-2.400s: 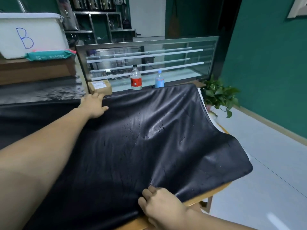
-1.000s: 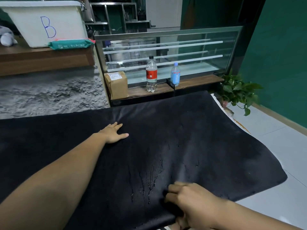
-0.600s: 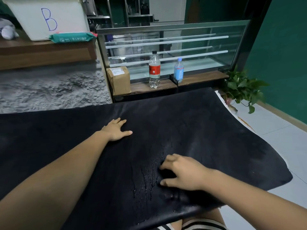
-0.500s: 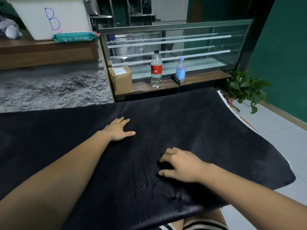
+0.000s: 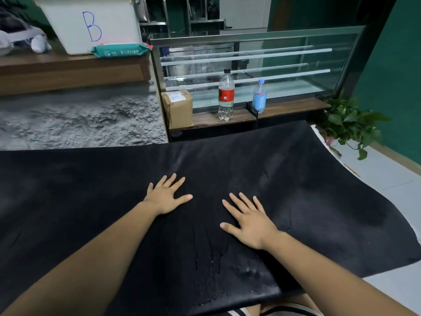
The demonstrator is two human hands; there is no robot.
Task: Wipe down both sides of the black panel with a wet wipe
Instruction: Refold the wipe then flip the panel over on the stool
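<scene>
So the black panel [image 5: 319, 201] is spread flat across the table right in front of the person, with its right end drooping over the table edge. Both hands are on it, palms down. The left hand [image 5: 165, 197] and right hand [image 5: 248, 221] lie side by side near the middle, fingers straight and spread, gripping nothing.

There's no wipe in either hand. The only ones in view are in the green wipe pack [image 5: 120, 50] up on the shelf, well apart from the panel.

This looks like smoothing the sheet down before wiping this face. To do it well, they'd want to press outward from the middle so the creases flatten. Best to keep one palm planted as an anchor, since the thing looks floppy and the overhang could drag it sideways. There are wet streaks [image 5: 211, 258] near the front edge.
</scene>
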